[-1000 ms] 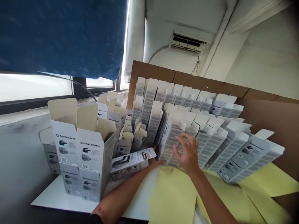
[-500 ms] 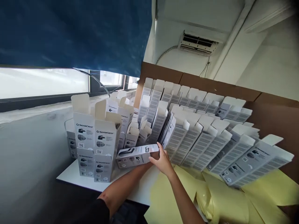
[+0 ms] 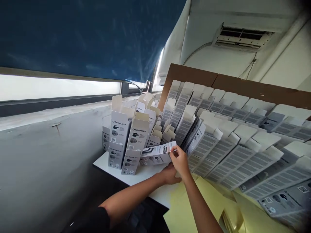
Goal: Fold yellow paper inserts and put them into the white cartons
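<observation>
A printed cardboard box (image 3: 155, 158) lies on its side at a slant on the white table (image 3: 145, 173), one end towards me. My right hand (image 3: 181, 161) is closed on that near end, thumb and fingers at its upper edge. Just below and partly behind it, my left hand (image 3: 170, 174) is by the same end of the box; its fingers are mostly hidden. To the left of the lying box, tall boxes (image 3: 136, 142) stand upright with their top flaps up.
Rows of leaning open-topped boxes (image 3: 218, 158) fill the right side, backed by a brown cardboard panel (image 3: 194, 76). Yellow sheets (image 3: 189, 207) cover the table's front. A grey wall (image 3: 60, 155) and a blue blind (image 3: 85, 38) are at left.
My view has swung left, so the scene sits further right. My left hand, hidden behind the right one before, now shows below it. The right hand remains on the box's end.
</observation>
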Available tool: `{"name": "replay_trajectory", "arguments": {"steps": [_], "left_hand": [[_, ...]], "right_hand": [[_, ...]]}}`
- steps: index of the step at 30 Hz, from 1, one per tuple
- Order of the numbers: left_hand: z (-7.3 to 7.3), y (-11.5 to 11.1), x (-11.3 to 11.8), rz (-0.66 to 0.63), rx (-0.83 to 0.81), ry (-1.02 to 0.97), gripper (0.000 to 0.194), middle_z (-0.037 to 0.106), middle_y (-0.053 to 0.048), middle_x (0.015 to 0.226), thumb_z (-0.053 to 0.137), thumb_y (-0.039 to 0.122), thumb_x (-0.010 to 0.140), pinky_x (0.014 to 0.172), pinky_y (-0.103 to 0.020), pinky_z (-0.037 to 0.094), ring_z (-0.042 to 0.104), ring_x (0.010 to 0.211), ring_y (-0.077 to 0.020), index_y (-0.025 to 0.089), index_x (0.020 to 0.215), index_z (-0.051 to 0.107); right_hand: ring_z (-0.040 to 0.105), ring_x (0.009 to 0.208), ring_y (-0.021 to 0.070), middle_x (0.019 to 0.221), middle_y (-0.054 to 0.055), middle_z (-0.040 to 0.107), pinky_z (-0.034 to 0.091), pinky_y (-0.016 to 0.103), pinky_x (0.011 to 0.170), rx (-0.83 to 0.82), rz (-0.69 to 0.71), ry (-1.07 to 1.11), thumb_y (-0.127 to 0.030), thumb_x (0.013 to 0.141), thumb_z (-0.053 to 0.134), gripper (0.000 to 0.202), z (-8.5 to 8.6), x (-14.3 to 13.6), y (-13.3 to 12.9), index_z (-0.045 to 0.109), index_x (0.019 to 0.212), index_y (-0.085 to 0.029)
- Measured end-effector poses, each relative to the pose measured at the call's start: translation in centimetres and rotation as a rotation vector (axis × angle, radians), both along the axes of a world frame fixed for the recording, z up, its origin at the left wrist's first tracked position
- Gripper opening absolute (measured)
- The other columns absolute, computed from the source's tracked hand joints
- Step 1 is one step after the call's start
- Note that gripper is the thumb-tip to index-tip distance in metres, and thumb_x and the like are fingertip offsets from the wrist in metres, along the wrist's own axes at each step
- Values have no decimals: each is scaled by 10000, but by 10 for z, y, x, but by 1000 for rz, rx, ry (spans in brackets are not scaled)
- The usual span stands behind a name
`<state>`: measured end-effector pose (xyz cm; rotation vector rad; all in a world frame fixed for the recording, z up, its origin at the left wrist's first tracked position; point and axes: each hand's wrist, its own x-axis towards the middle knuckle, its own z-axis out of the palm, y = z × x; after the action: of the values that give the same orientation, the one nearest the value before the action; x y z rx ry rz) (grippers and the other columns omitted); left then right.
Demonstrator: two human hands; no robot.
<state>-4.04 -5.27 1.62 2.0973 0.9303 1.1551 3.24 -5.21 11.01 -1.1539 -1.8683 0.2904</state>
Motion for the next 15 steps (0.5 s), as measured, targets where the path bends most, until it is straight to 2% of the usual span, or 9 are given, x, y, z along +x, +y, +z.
{"name": "replay_trajectory", "arguments": {"steps": [2,3,6,8,9,10,12,13,15], "left_hand": [[-9,-19,-19,-42,-15,64,668,607,-173,1364,775,221,668,1064,-510,479,569,1260,-378,140,1305,592],[-13,-31,-27,-52,-17,78,593,630,-159,1336,739,216,709,1056,-490,485,593,1234,-355,153,1284,605],[-20,-72,-52,-44,34,7,324,726,-71,1065,601,167,824,894,-343,551,696,971,-222,210,1141,647],[-24,-95,-69,55,147,-129,279,697,-40,901,576,140,840,756,-286,549,676,810,-176,223,1105,611],[-25,-103,-77,143,225,-198,296,670,-41,888,586,138,842,739,-287,545,661,804,-176,225,1125,581],[-26,-109,-85,248,307,-253,338,648,-52,923,607,142,842,765,-307,549,655,851,-190,230,1163,547],[-26,-111,-97,454,405,-285,504,599,-111,1125,664,168,832,914,-407,542,621,1082,-254,237,1290,465],[-25,-108,-100,523,407,-260,637,541,-153,1267,704,199,819,1000,-474,508,560,1225,-299,236,1376,397],[-23,-97,-101,565,328,-172,949,365,-217,1488,796,290,762,1106,-573,417,398,1412,-379,227,1511,217]], "right_hand": [[550,552,156,636,-7,601,410,250,565,24,3,-58,-301,807,460,100,13,-7,1,520,763,-234],[553,551,156,628,-8,605,404,250,567,35,5,-95,-279,802,466,89,21,-10,2,529,760,-234],[590,601,168,658,-2,643,392,256,608,67,1,-228,-205,794,496,83,43,-25,2,575,779,-227],[614,658,180,709,7,671,381,261,639,83,-2,-326,-159,793,520,109,56,-37,-2,604,805,-227],[619,681,185,729,12,678,376,263,650,88,-2,-375,-138,790,529,128,61,-43,-6,615,813,-229],[619,694,190,739,17,679,370,267,658,91,-3,-422,-118,785,536,143,65,-48,-10,621,813,-230],[613,697,199,730,27,668,364,276,672,89,-8,-494,-93,777,547,158,71,-56,-20,627,803,-227],[608,692,203,719,32,659,365,282,680,88,-16,-525,-89,777,552,155,72,-59,-26,627,799,-223],[607,689,213,713,44,647,375,296,694,97,-42,-591,-96,783,562,139,75,-64,-37,628,798,-218]]}}
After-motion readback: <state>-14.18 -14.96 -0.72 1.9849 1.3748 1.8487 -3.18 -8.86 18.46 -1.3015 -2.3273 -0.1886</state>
